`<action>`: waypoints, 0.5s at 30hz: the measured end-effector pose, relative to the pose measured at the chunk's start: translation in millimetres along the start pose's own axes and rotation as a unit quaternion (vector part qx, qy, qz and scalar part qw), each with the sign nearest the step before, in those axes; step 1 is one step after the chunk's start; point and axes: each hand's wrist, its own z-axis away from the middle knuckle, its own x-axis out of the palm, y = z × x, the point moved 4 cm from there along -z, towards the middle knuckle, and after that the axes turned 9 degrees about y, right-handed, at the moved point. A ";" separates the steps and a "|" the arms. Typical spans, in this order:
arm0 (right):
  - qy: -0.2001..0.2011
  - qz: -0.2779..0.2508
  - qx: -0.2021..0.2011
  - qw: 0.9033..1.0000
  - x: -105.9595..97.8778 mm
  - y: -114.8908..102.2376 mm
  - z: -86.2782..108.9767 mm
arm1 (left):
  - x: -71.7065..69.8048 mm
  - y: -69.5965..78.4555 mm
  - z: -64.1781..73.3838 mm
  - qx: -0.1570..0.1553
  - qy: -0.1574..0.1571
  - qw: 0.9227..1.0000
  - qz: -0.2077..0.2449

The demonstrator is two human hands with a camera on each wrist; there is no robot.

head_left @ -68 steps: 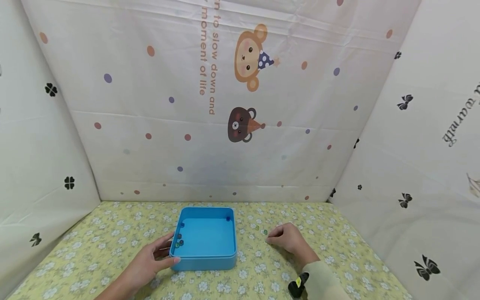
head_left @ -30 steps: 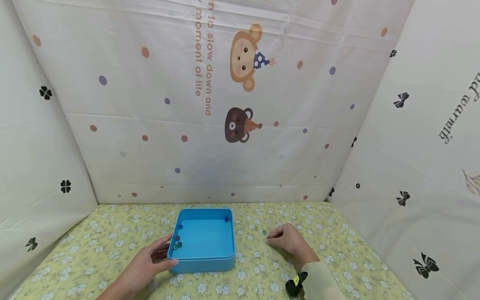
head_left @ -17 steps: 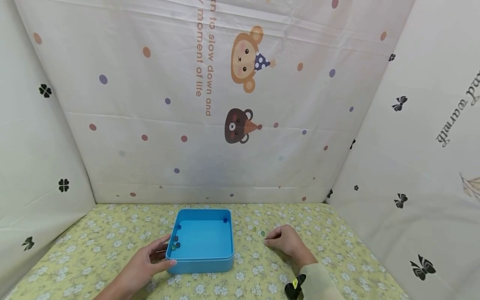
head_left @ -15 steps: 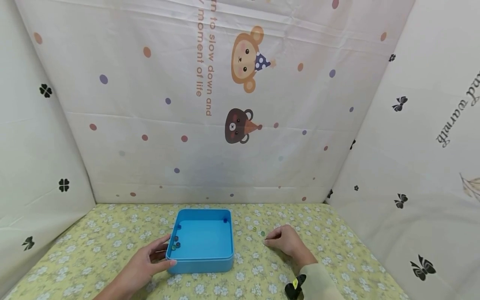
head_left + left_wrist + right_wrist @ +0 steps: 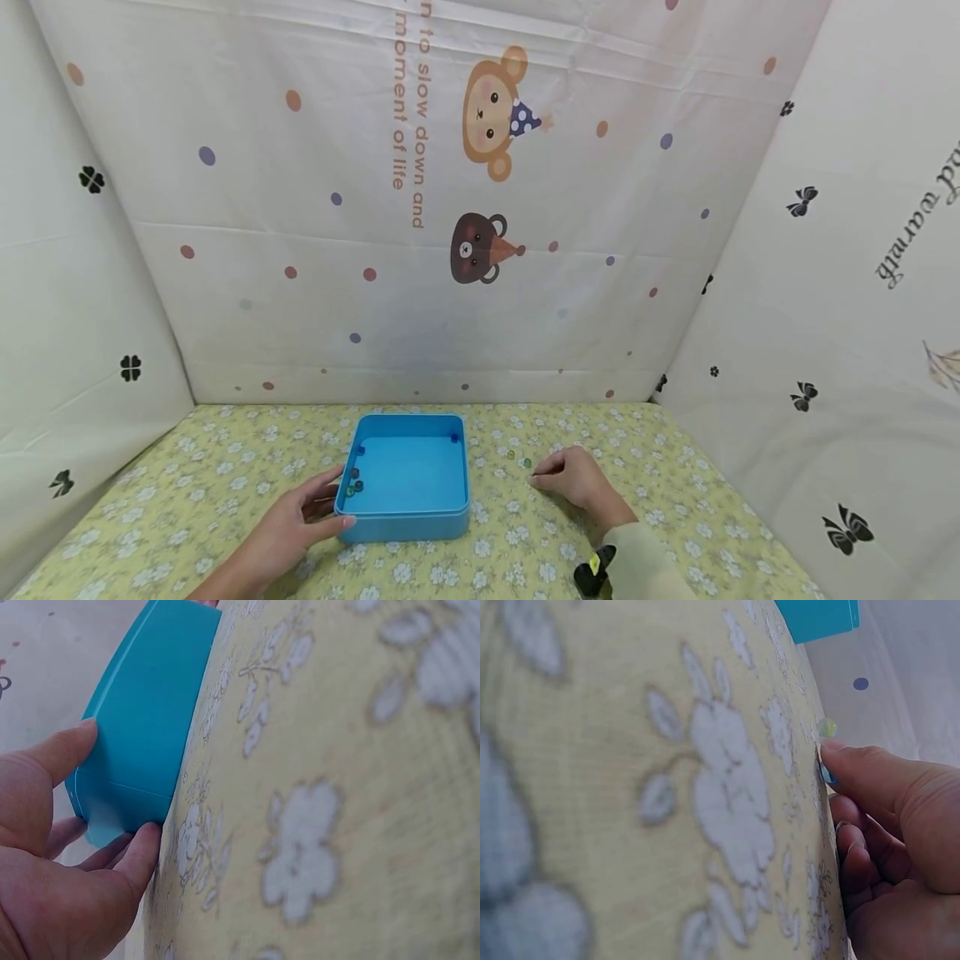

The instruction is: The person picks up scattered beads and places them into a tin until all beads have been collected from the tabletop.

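On flowered cloth (image 5: 247, 467), a square box (image 5: 408, 528) is gripped by the left hand (image 5: 294, 521).
Near green marbles (image 5: 527, 462), a glassy marble (image 5: 827, 773) is pinched by the right hand (image 5: 577, 479).

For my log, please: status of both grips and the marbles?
Left grip holds blue box. Right grip pinches bluish marble. Five marbles inside box. Possible obstacles: two green marbles nearby.
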 end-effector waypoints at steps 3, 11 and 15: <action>0.006 -0.001 -0.001 1.000 0.8 0.1 1.5 | -0.3 -1.0 -0.3 0.004 -0.008 1.000 0.002; 0.018 -0.012 -0.001 1.000 0.9 1.5 1.7 | -0.7 -1.7 -2.7 -0.003 0.001 1.000 0.000; 0.012 -0.025 0.002 1.000 2.1 3.0 -0.3 | -1.2 -1.0 -3.0 0.000 -0.002 1.000 0.002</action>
